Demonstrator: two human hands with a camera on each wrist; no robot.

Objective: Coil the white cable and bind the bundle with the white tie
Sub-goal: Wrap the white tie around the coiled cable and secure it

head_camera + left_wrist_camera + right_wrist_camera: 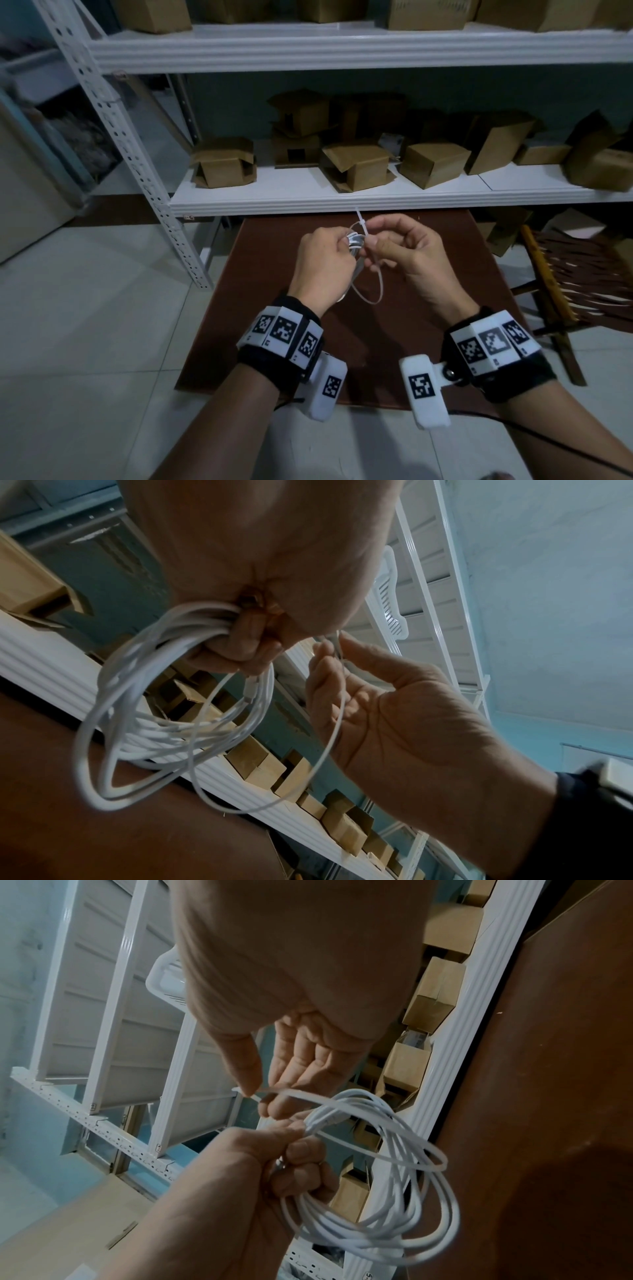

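The white cable (353, 241) is wound into a coil of several loops, and my left hand (344, 247) grips it in a fist above the brown table (428, 342). The coil (178, 723) hangs below the curled fingers. A thin white tie (375, 294) forms a wide, loose loop around the bundle, its tail sticking up past the hands. My right hand (371, 237) pinches the tie between thumb and forefinger right beside the left fist. In the right wrist view the pinch (255, 1093) sits on the tie (301, 1094), just above the coil (377, 1204).
A white metal shelf (342, 200) runs just behind the table, carrying several cardboard boxes (356, 164). Its perforated upright (137, 164) slants down on the left. A wooden slatted chair (582, 284) stands to the right. Pale floor tiles (85, 325) lie to the left.
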